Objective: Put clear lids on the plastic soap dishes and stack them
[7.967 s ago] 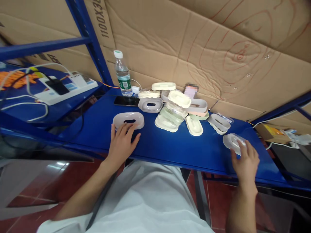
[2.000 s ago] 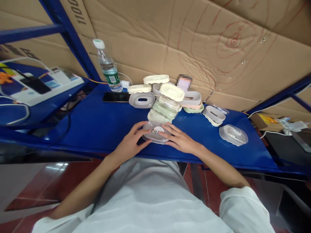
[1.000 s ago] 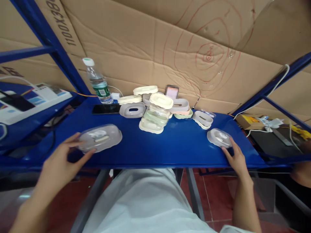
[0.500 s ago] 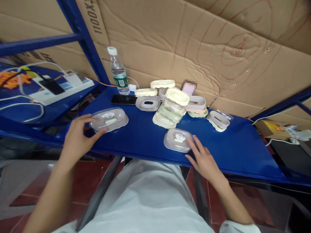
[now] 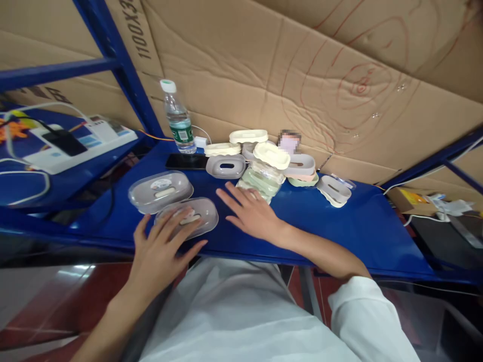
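Note:
Two grey soap boxes under clear lids lie side by side on the left part of the blue table. The farther soap box [image 5: 160,192] has a round white label and sits apart from both hands. Over the nearer soap box [image 5: 207,217] my left hand [image 5: 160,246] is spread, its fingertips on or just above the lid. My right hand [image 5: 251,211] is open and holds nothing, with its fingers stretched leftward. Just beyond it is a stack of green and cream soap boxes [image 5: 260,180], partly hidden by that hand.
Cream soap box parts [image 5: 249,136], a grey tray [image 5: 225,166] and more grey parts [image 5: 334,190] fill the back. A water bottle [image 5: 180,128] stands beside a black phone [image 5: 184,161]. Cardboard [image 5: 226,60] walls the rear; a power strip [image 5: 81,151] is at left.
The nearer soap box has moved left, beside the other one. My left hand has left the farther box and come over it. My right hand has moved left and is off the box.

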Motion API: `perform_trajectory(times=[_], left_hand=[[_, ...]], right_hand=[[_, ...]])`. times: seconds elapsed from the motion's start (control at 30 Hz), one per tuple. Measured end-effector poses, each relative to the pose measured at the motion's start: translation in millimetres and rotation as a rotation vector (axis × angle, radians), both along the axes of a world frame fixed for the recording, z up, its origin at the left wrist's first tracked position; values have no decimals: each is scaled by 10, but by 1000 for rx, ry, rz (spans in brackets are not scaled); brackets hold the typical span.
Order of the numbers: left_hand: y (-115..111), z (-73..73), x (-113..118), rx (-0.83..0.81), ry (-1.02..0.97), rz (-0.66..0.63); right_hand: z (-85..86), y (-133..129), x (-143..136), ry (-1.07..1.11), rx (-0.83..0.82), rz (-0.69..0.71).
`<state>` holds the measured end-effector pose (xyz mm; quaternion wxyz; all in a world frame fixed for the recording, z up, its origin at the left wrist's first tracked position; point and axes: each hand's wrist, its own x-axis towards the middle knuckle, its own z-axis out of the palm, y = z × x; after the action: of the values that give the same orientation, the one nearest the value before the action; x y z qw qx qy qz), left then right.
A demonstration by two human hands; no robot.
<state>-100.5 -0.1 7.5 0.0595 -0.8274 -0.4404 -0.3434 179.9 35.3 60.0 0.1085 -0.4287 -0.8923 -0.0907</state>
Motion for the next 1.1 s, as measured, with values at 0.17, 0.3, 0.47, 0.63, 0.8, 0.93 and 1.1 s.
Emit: perform_trajectory(times=[0.17, 0.3, 0.47, 0.63, 0.8, 0.93, 1.1], left_hand=[[167, -146, 21, -33, -62, 60], [162, -148, 106, 49, -55, 144], [45, -69, 508, 103, 130, 11], [98, -3, 861, 55, 220, -209], [170, -70, 948, 6, 210, -277], [146, -77, 919, 22, 142, -277], [63, 10, 913, 89, 95, -319]], right_hand=[[-34, 8, 823, 138, 101, -229], [-147, -64, 1447, 211, 187, -316], [-141, -3, 1908, 294, 300, -455], [29, 219, 2091, 193, 265, -504], [223, 608, 2198, 128, 87, -466], [406, 694, 2315, 187, 52, -462], [653, 180, 2443, 159, 152, -457]])
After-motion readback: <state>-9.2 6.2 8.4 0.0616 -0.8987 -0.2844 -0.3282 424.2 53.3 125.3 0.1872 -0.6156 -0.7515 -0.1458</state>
